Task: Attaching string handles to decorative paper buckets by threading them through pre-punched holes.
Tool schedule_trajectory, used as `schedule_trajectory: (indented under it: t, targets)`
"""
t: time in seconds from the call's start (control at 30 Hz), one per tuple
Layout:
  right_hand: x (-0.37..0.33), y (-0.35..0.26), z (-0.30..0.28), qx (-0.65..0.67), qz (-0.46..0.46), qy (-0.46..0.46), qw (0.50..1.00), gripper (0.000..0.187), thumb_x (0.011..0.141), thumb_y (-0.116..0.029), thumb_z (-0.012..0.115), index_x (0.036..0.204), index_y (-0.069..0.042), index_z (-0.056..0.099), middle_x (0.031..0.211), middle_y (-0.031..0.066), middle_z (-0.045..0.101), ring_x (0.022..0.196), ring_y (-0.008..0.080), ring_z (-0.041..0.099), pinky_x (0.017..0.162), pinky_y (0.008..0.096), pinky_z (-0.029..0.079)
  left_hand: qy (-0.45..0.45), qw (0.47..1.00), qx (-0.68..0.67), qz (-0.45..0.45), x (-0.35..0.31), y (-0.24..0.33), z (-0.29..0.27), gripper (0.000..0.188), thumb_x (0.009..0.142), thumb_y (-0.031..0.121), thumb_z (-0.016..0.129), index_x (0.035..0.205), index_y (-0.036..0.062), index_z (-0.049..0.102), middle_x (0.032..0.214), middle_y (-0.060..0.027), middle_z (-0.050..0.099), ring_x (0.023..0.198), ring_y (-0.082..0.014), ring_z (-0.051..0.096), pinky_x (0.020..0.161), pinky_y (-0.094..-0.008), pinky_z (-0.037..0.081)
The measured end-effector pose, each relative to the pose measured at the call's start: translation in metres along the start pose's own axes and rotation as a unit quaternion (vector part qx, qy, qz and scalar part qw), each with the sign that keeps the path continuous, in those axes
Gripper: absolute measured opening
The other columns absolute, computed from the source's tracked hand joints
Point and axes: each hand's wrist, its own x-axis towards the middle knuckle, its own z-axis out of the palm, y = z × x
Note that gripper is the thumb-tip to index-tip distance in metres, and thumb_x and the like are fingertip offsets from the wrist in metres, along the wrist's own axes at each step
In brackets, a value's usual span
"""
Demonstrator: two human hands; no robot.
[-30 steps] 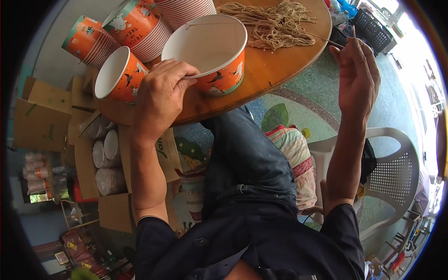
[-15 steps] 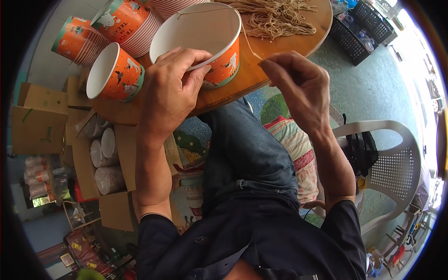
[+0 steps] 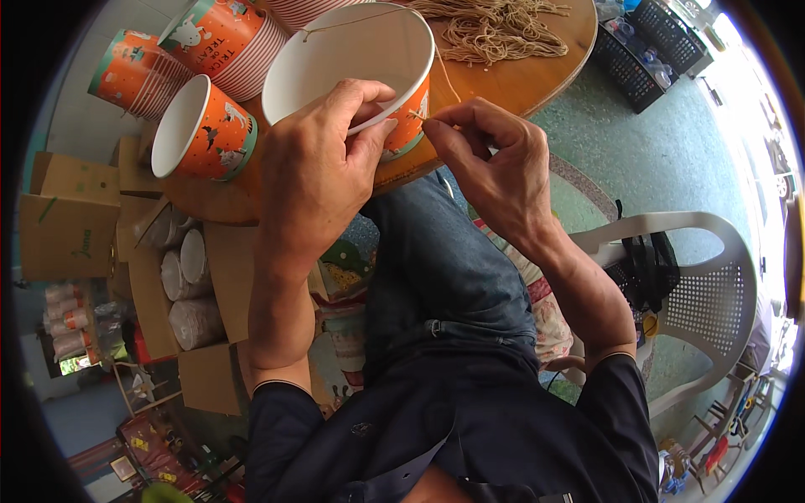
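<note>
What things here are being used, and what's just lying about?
Being used, or likely to be:
- big orange tub, held at the rim by the left hand
- thin cord, running to the right hand
- cord bundle
- smaller orange tub

Seemingly just about:
- cardboard box
- plastic chair
- black crates

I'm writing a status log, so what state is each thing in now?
Large tub: open, gripped at its rim
Small tub: open, not held
Stacked tubs: nested inside one another
Cord: strung across the large tub's mouth
Twine: heaped loosely on the table
Cardboard box: open, flaps spread
Black crate: open, holding items
Left hand: pinching the large tub's rim
Right hand: pinching the cord
</note>
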Motion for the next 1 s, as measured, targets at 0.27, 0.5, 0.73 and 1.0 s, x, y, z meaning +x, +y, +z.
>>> schedule_trajectory:
  t: [0.27, 0.5, 0.73, 1.0]
  targets:
    - [0.004, -0.008, 0.006, -0.028, 0.022, -0.015, 0.999, 0.015, 0.092, -0.013, 0.074, 0.089, 0.002, 0.073, 0.060, -0.0080, 0.050, 0.058, -0.0005, 0.042, 0.051, 0.0221, 0.032, -0.005, 1.000, 0.006, 0.004, 0.003, -0.003, -0.001, 0.022, 0.090, 0.006, 0.075, 0.111, 0.0037, 0.067, 0.095, -0.0132, 0.076, 0.085, -0.0294, 0.076, 0.074, -0.0392, 0.059]
    - [0.006, -0.007, 0.008, -0.026, 0.028, -0.014, 0.999, 0.016, 0.092, -0.013, 0.073, 0.088, 0.003, 0.072, 0.059, -0.0079, 0.050, 0.057, -0.0008, 0.042, 0.050, 0.0221, 0.032, -0.003, 1.000, 0.018, 0.011, 0.004, -0.002, -0.001, 0.025, 0.088, 0.006, 0.076, 0.111, 0.0039, 0.067, 0.097, -0.0137, 0.075, 0.088, -0.0322, 0.074, 0.076, -0.0415, 0.058]
    - [0.007, -0.008, 0.009, -0.029, 0.037, -0.015, 0.999, 0.017, 0.092, -0.013, 0.073, 0.087, 0.003, 0.072, 0.059, -0.0083, 0.052, 0.056, -0.0011, 0.043, 0.050, 0.0213, 0.033, -0.008, 1.000, 0.021, 0.013, 0.003, -0.002, -0.001, 0.025, 0.088, 0.005, 0.076, 0.111, 0.0034, 0.067, 0.099, -0.0139, 0.075, 0.090, -0.0322, 0.074, 0.077, -0.0414, 0.058]
    - [0.009, -0.009, 0.012, 0.009, 0.042, -0.025, 0.999, 0.017, 0.092, -0.014, 0.073, 0.088, 0.002, 0.073, 0.060, -0.0087, 0.052, 0.057, -0.0016, 0.043, 0.050, 0.0214, 0.032, -0.015, 1.000, 0.014, 0.016, 0.003, -0.002, -0.001, 0.025, 0.089, 0.004, 0.075, 0.112, 0.0031, 0.067, 0.100, -0.0135, 0.075, 0.090, -0.0325, 0.074, 0.078, -0.0414, 0.058]
